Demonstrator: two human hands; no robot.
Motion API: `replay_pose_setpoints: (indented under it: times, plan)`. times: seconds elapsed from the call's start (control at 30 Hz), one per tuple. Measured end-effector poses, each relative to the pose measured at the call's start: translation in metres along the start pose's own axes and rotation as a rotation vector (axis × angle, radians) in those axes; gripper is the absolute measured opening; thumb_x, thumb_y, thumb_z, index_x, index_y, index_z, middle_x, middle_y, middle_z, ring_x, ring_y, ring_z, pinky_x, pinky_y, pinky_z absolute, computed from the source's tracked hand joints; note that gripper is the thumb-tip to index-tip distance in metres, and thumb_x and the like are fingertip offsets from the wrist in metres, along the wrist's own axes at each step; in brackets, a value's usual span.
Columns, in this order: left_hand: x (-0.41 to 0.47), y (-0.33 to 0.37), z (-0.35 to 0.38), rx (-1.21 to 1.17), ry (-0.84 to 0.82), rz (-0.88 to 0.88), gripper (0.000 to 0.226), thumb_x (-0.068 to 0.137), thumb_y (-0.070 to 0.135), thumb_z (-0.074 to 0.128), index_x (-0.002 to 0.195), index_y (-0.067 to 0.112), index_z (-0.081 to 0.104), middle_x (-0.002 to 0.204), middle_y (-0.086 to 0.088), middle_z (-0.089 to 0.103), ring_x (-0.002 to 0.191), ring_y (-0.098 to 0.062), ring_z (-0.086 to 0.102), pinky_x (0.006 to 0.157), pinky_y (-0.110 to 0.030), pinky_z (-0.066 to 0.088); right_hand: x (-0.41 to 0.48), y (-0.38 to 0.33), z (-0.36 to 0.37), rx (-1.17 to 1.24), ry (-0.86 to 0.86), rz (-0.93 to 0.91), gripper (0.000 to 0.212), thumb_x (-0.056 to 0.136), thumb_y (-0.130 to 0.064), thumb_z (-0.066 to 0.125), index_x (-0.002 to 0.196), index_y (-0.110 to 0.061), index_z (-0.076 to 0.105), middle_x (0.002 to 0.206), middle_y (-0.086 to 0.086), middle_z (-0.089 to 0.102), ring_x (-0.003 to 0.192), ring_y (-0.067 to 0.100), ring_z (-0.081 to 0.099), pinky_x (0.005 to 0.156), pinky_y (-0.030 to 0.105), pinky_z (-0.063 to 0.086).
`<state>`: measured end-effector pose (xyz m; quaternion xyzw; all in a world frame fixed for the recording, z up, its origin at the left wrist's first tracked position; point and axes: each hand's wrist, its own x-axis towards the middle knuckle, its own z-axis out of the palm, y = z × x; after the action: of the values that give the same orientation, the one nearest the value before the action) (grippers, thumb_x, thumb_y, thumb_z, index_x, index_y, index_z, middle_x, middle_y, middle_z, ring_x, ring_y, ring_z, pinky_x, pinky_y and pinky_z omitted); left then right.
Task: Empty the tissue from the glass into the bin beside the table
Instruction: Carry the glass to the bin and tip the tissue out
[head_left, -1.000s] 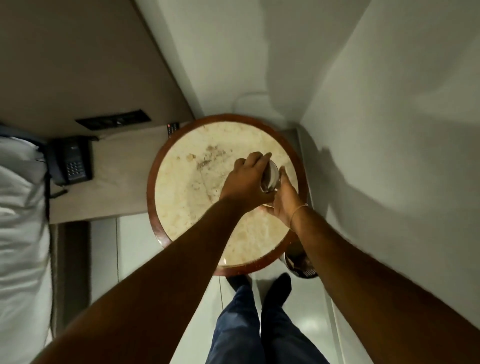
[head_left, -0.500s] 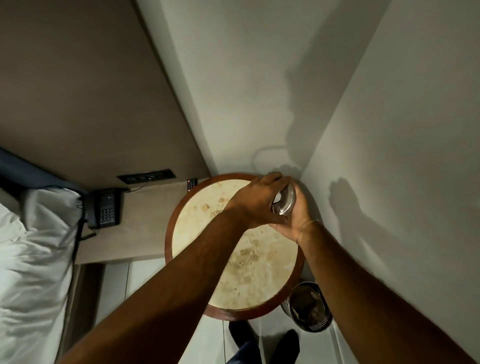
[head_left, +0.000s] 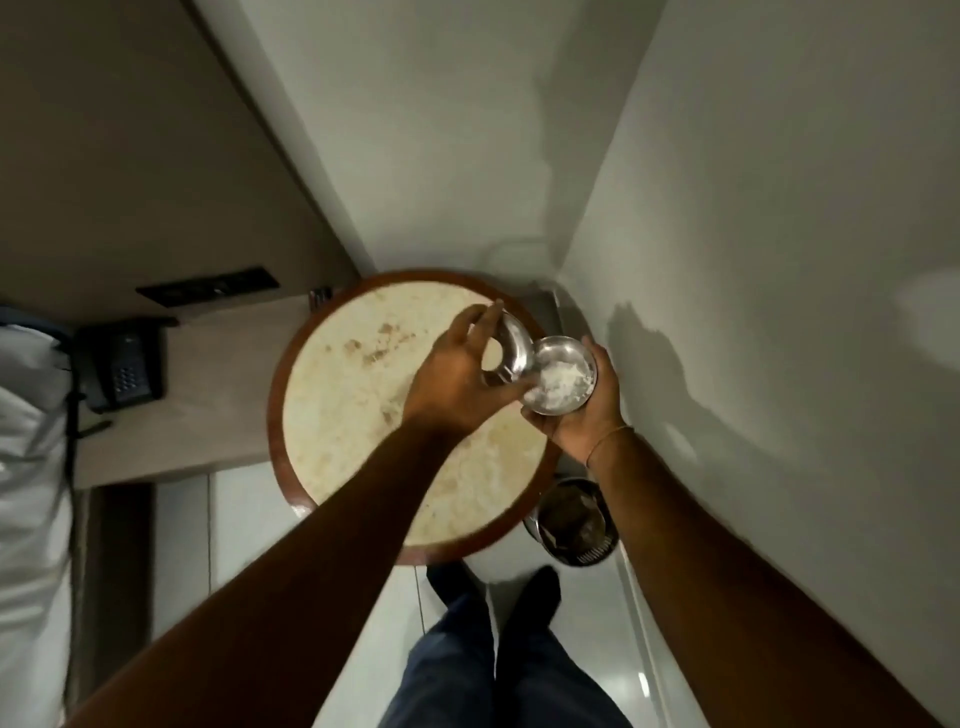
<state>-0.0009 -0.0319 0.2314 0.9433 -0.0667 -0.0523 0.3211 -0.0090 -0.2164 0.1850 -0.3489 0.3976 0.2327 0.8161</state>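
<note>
Right hand cups a metal glass from below and the side, fingers wrapped around its wall, mouth facing up toward the camera. White crumpled tissue sits inside the glass, at the bottom. Glass is held over the right edge of the round table, partly past the rim, not resting on the tabletop.

Left hand is closed on a round metal lid, pinched by thumb and fingertips, lid tilted on edge and just beside the glass rim, touching or nearly touching it; can't tell which. Lid is off the glass mouth.

Table has a pale stone-look top with a reddish-brown wooden rim, some brown stains near the far side. Bin, small, dark, round, stands on the floor just beside the table's near-right edge, below the right forearm, against the wall; some dark contents inside, unclear what.

Thin bracelet on the right wrist. Black desk phone on the bedside shelf to the left, white bedding at far left. The person's legs in blue trousers and dark socks at the bottom.
</note>
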Motion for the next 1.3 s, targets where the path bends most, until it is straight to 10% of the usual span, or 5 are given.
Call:
replay_pose_setpoints:
  times: [0.4, 0.57, 0.7, 1.0, 1.3]
  plan:
    - [-0.166, -0.04, 0.233, 0.004, -0.414, -0.219, 0.103, 0.078, 0.055, 0.086, 0.162, 0.024, 0.035, 0.162, -0.004, 0.041, 0.141, -0.032, 0.046, 0.095, -0.052, 0.06, 0.056, 0.097, -0.227, -0.197, 0.384, 0.059, 0.074, 0.082, -0.073, 0.069, 0.133, -0.019, 0.068, 0.123, 0.015, 0.075, 0.105, 0.032, 0.074, 0.09, 0.049, 0.06]
    - [-0.206, -0.063, 0.279, 0.018, -0.498, -0.271, 0.101, 0.082, 0.054, 0.083, 0.165, 0.026, 0.032, 0.167, -0.005, 0.037, 0.15, -0.031, 0.036, 0.105, -0.048, 0.054, 0.097, 0.143, -0.267, -0.532, 0.516, -0.128, 0.03, 0.096, -0.047, 0.071, 0.114, -0.023, 0.072, 0.117, 0.007, 0.074, 0.11, 0.03, 0.071, 0.095, 0.049, 0.062]
    - [-0.216, -0.086, 0.3, 0.038, -0.514, -0.273, 0.102, 0.082, 0.054, 0.083, 0.165, 0.026, 0.031, 0.168, -0.005, 0.035, 0.15, -0.032, 0.036, 0.111, -0.049, 0.052, 0.125, 0.171, -0.281, -0.725, 0.528, -0.176, 0.048, 0.091, -0.04, 0.081, 0.131, -0.019, 0.067, 0.133, 0.007, 0.07, 0.119, 0.026, 0.067, 0.077, 0.02, 0.054]
    - [-0.215, -0.101, 0.325, 0.044, -0.514, -0.291, 0.1, 0.083, 0.054, 0.081, 0.165, 0.026, 0.03, 0.168, -0.003, 0.034, 0.15, -0.033, 0.035, 0.111, -0.05, 0.051, 0.15, 0.196, -0.31, -0.847, 0.668, -0.271, 0.075, 0.079, -0.049, 0.088, 0.142, -0.023, 0.059, 0.142, 0.011, 0.062, 0.12, 0.028, 0.067, 0.074, 0.016, 0.053]
    - [-0.216, -0.105, 0.334, 0.04, -0.511, -0.286, 0.101, 0.084, 0.055, 0.081, 0.165, 0.028, 0.027, 0.169, -0.002, 0.032, 0.153, -0.03, 0.031, 0.113, -0.049, 0.05, 0.145, 0.216, -0.309, -1.136, 0.621, -0.398, 0.088, 0.073, -0.057, 0.087, 0.147, -0.023, 0.054, 0.145, 0.01, 0.057, 0.13, 0.031, 0.06, 0.102, 0.05, 0.061]
